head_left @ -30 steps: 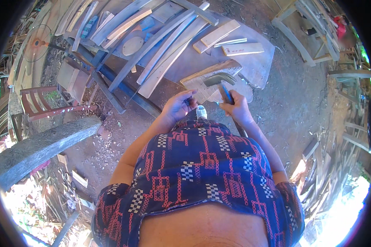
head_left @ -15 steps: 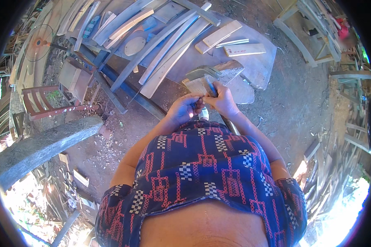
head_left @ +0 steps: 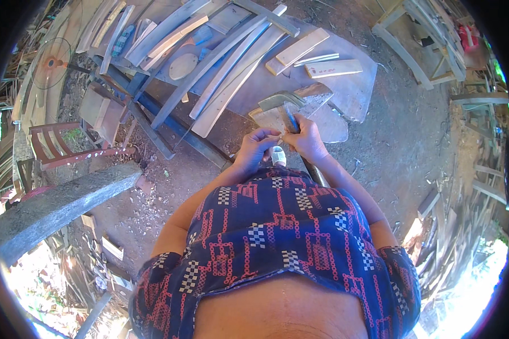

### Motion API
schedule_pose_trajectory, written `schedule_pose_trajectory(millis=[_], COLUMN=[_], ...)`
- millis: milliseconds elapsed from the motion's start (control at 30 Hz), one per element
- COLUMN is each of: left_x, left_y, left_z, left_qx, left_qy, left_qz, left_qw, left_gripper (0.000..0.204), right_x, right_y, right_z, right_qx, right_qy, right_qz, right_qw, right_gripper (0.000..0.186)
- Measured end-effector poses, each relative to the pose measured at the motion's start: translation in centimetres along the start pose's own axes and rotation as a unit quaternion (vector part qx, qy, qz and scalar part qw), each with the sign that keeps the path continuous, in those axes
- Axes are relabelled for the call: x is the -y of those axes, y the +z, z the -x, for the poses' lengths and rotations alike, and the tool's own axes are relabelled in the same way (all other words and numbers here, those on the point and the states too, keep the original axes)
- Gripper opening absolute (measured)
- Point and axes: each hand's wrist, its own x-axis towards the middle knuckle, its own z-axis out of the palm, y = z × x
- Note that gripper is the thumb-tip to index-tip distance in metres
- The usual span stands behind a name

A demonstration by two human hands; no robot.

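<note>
My right hand (head_left: pixel 306 138) is closed round the handle of a hammer (head_left: pixel 281 100), whose curved grey metal head points away from me. A dark bluish length of its handle shows above my fingers. Close against it, my left hand (head_left: pixel 255 148) has its thumb and fingertips pinched together, meeting the right fingertips. Whatever lies between them is too small to make out. Beyond the hammer head is a pale wooden board (head_left: pixel 266 117) by the edge of the large flat sheet (head_left: pixel 356 93).
Long wooden planks (head_left: pixel 232 85) lie across a dark frame ahead to the left. Short boards (head_left: pixel 333 69) rest on the sheet. A reddish-brown slatted frame (head_left: pixel 68 144), a fan (head_left: pixel 52 62) and a thick grey beam (head_left: pixel 68 200) stand left. Wooden frames (head_left: pixel 407 48) are far right.
My left hand has turned and its fingers have straightened somewhat, still meeting the right fingertips. The hammer head has shifted slightly. My right hand keeps its grip.
</note>
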Motion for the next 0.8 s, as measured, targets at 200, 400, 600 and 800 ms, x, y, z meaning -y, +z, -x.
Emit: schedule_pose_trajectory(millis=[200,400,600,800], left_x=[-0.7,-1.0,0.0,-1.0], left_y=[1.0,1.4,-0.1,-3.6], left_z=[0.9,1.2,-0.4,-4.0], left_qx=[-0.075,-0.068,-0.062,-0.126], left_qy=[0.165,0.185,0.182,0.134], left_qz=[-0.338,-0.44,-0.375,-0.305], left_qw=[0.923,0.876,0.907,0.934], left_gripper=[0.015,0.018,0.015,0.012], right_x=[0.0,0.0,0.5,1.2], right_y=[0.0,0.3,0.4,-1.2], right_z=[-0.2,-0.5,-0.6,-0.2], right_qx=[-0.003,-0.004,0.012,-0.058], right_qy=[0.014,0.006,0.012,0.01], right_qz=[0.032,0.072,0.055,0.007], right_qw=[0.999,0.997,0.998,0.998], right_gripper=[0.02,0.029,0.026,0.02])
